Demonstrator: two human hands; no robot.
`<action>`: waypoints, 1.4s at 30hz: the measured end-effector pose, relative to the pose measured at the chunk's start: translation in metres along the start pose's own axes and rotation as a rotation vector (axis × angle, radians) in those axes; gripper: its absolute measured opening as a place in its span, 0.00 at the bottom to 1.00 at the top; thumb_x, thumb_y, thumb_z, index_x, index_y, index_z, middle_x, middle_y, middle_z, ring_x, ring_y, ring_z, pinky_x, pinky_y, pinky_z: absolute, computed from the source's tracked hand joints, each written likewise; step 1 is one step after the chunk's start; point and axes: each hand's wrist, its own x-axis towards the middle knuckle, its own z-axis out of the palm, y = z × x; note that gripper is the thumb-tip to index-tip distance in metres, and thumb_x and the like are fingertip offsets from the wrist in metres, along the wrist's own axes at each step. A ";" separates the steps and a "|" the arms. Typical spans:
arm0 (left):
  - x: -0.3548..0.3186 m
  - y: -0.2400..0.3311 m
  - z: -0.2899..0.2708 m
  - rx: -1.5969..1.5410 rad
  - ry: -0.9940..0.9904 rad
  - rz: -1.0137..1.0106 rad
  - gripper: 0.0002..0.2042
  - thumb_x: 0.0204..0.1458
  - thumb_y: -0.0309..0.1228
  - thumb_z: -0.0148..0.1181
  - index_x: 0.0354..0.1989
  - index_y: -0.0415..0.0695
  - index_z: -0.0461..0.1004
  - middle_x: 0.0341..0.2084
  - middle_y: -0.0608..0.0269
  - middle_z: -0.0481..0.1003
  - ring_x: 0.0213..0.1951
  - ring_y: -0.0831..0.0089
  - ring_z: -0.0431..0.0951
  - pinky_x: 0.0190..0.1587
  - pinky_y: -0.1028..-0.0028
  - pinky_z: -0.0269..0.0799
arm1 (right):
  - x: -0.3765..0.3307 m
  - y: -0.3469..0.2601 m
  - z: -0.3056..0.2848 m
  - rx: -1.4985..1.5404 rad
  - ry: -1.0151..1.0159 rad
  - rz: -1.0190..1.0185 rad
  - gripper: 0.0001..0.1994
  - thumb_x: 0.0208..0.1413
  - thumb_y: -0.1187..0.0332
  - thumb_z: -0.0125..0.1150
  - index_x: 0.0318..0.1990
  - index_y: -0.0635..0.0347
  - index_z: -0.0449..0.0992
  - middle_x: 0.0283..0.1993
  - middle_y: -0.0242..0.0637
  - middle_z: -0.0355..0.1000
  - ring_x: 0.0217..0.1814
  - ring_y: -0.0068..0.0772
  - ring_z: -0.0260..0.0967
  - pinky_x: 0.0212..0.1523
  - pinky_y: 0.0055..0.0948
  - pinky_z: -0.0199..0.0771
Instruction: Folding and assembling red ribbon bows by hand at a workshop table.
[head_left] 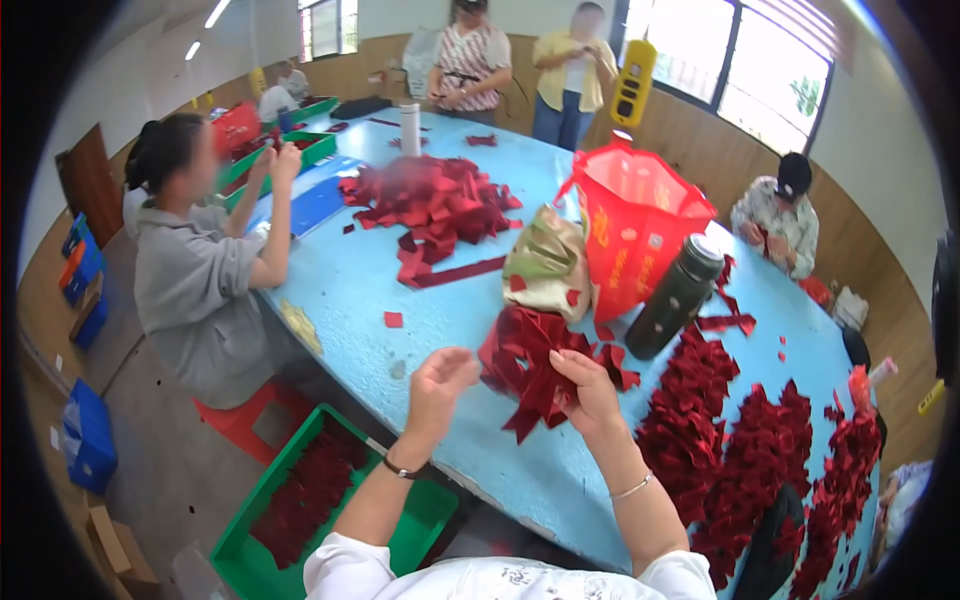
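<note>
My right hand (588, 392) pinches a dark red ribbon bow (541, 396) between thumb and fingers, its loops and tails hanging over the table's near edge. To the left of the bow is my left hand (441, 388), fingers drawn together and apart from the ribbon; whether something small is in them I cannot make out. Just behind the held bow lies a heap of red ribbon (520, 345), partly hidden by it. Rows of finished-looking red bows (685, 420) cover the table to the right of my right hand.
On the blue table (450, 300) stand a dark green thermos (675, 300), a red plastic bag (635, 225) and a beige-green pouch (545, 260). Beyond lies a pile of red ribbon (440, 195). A green crate (235, 535) holding red bows is below left. Several people work around the table.
</note>
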 end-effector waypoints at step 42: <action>-0.039 -0.037 0.005 0.026 -0.236 0.109 0.08 0.52 0.24 0.63 0.39 0.38 0.72 0.29 0.68 0.76 0.30 0.86 0.72 0.32 0.84 0.68 | -0.038 0.075 -0.009 0.007 -0.124 0.066 0.03 0.57 0.72 0.59 0.35 0.60 0.76 0.33 0.28 0.74 0.33 0.18 0.70 0.34 0.19 0.70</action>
